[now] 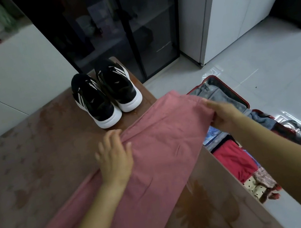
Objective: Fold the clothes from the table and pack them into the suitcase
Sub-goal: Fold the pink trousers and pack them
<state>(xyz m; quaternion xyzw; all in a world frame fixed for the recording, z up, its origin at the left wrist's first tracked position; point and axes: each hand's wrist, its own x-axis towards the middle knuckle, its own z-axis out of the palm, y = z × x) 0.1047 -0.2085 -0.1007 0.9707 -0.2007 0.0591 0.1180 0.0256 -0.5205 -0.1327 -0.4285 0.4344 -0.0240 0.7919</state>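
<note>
A long pink garment (152,153) lies diagonally across the brown flower-patterned table (32,153), running from the near-left corner up toward the table's right edge, where its far end hangs out over the open suitcase (243,102). The left hand (115,157) rests flat on the cloth about midway along it, fingers spread and open, pressing the fabric down rather than pinching it. The right hand (223,113) reaches out past the table edge and grips the garment's far end, fingers curled underneath and thumb on top, holding it slightly lifted. Below that hand the red-shelled suitcase lies open on the white tiled floor (257,68) (red, blue and dotted clothes already inside). Farther along the table, a pair of black sneakers (106,95) with white soles stands side by side, near the dark glass-door cabinet (127,28).
</note>
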